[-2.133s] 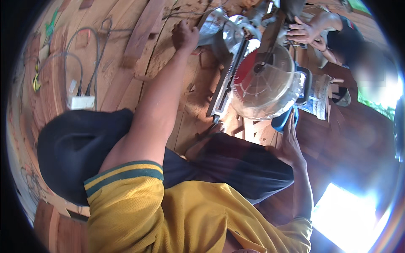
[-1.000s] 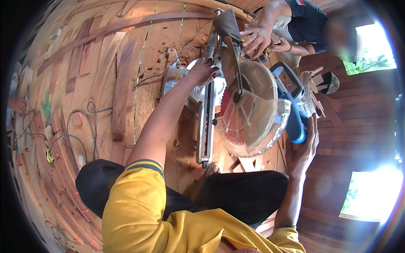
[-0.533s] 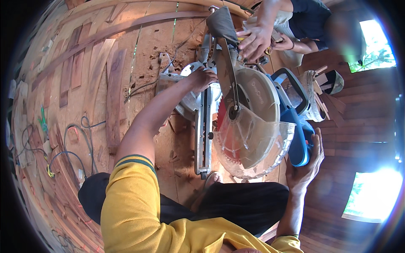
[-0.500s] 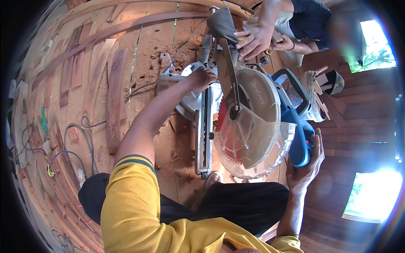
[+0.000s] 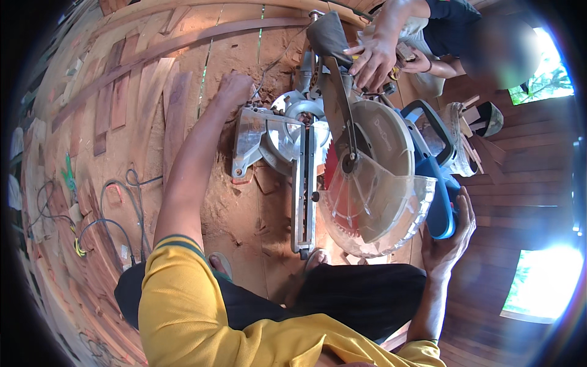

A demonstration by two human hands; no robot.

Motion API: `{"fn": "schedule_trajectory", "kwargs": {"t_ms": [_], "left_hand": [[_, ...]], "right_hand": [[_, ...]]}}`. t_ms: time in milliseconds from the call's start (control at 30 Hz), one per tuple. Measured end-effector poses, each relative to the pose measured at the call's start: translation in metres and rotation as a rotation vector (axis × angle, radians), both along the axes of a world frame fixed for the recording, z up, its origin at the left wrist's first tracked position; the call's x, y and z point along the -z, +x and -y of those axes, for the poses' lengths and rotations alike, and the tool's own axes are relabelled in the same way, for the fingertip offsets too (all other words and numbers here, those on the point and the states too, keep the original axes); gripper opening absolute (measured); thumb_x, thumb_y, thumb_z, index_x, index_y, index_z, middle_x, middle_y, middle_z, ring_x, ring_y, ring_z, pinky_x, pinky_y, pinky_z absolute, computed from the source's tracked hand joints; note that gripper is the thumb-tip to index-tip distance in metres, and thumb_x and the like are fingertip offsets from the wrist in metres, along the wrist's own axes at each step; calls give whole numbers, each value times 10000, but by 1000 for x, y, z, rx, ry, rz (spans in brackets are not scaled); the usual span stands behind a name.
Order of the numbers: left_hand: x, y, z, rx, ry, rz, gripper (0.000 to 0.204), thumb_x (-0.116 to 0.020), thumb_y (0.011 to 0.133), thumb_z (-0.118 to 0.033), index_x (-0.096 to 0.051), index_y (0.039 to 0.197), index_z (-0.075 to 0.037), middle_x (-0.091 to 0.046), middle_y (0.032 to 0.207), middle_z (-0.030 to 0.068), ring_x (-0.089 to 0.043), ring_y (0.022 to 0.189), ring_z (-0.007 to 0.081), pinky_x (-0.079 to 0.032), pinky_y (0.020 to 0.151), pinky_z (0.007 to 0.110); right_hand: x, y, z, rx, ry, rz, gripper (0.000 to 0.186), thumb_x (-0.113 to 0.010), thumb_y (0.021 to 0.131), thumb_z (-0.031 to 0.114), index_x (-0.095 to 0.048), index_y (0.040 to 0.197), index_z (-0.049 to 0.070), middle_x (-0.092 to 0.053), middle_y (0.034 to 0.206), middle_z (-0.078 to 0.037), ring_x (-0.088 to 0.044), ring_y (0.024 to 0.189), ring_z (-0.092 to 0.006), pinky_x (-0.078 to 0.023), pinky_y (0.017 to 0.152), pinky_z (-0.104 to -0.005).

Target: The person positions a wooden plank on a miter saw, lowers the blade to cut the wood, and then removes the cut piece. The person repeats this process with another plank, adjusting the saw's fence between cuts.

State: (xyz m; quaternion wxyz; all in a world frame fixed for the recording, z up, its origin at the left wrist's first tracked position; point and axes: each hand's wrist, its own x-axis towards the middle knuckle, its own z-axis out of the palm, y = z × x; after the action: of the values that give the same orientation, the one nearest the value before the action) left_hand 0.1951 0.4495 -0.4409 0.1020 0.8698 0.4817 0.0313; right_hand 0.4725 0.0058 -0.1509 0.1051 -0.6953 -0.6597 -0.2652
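The plank floor carried loose boards and sawdust. The miter saw stood on it between the person's two hands, presumably set low for reach from a seated posture. Its cutting head appeared raised, to the right of the slotted table arm. The transparent guard covered the lower part of the red blade, likely to screen the teeth. The dark dust bag sat at the rear, apparently to collect waste. A pale container of wood offcuts stood beyond the saw's right side. The blue handle projected toward the person, which suited a near-side hold: the right hand was curled part-closed around its end. The left hand was loosely fisted near the metal fence, apart from the blade; whether it held anything could not be told. A co-worker's spread hand was over the saw's rear; the co-worker's other hand held a small wooden block.
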Motion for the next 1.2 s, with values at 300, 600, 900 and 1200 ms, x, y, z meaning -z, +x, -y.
{"fn": "schedule_trajectory", "kwargs": {"t_ms": [300,600,900,1200], "left_hand": [[35,129,92,504,178,251,537,-880,737,-344,-693,1160,-71,-638,1213,75,-606,1223,301,-489,1024,469],[65,145,71,540,208,266,273,-802,816,-212,-707,1045,-97,-642,1096,87,-619,1159,322,-528,961,460],[58,137,62,606,47,318,135,-622,921,-75,-679,1042,-51,-676,1122,180,-677,1090,377,-574,923,477],[11,38,24,-22,338,237,375,-779,867,-177,-741,1239,-138,-724,1142,139,-696,1065,363,-552,920,452]], "right_hand": [[1,-3,-4,-28,36,-64,676,-815,841,197,-528,1429,26,-631,1411,-209,-614,1269,-388,-434,1102,-512],[-2,-4,-5,-29,21,-54,652,-818,844,227,-539,1400,35,-636,1393,-199,-614,1258,-393,-435,1090,-510],[-7,-4,-5,-20,-16,-12,651,-843,821,161,-535,1384,53,-641,1378,-177,-623,1231,-374,-444,1067,-493],[-5,-1,-3,-17,-9,-29,644,-838,812,189,-549,1366,29,-651,1365,-200,-626,1237,-383,-432,1091,-507]]}}
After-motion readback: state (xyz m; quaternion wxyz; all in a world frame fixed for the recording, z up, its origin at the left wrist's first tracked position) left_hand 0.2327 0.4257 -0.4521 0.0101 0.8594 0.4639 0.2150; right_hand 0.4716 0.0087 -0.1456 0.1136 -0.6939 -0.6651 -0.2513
